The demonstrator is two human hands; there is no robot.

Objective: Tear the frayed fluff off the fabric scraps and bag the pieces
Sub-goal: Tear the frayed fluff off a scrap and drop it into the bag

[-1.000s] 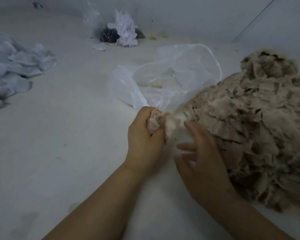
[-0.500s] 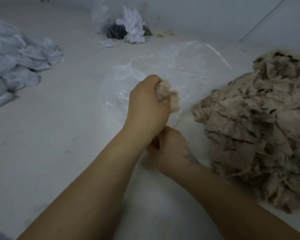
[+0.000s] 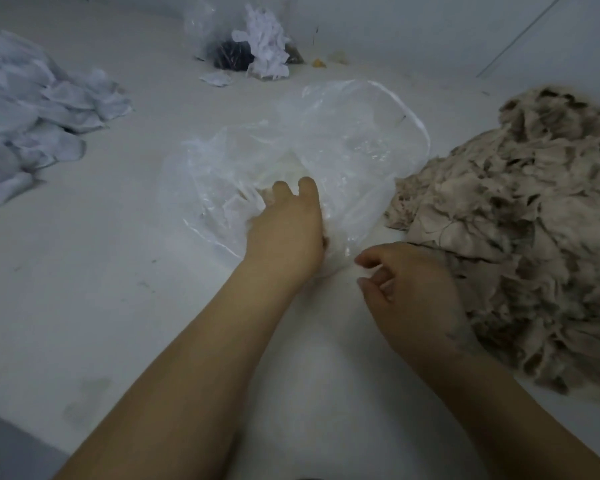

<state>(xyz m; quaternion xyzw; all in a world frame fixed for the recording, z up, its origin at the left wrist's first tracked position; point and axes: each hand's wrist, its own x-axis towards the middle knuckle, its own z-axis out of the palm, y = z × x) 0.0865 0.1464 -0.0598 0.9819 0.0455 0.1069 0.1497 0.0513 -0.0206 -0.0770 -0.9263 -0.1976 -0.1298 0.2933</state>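
Head view: the left hand (image 3: 286, 223) is seen reaching into the mouth of the clear plastic bag (image 3: 343, 140) on the bench (image 3: 84, 271), its fingers (image 3: 307, 187) extended; half a second ago a tan scrap was clenched in them above the bag. Only a pale trace of that piece is visible at the fingertips, so release is judged just made. The right hand (image 3: 409, 289), earlier tucked under the left wrist, is now beside the tan scrap pile (image 3: 520, 216), loosely curled, nothing held. One piece is counted as bagged; the pile remains large.
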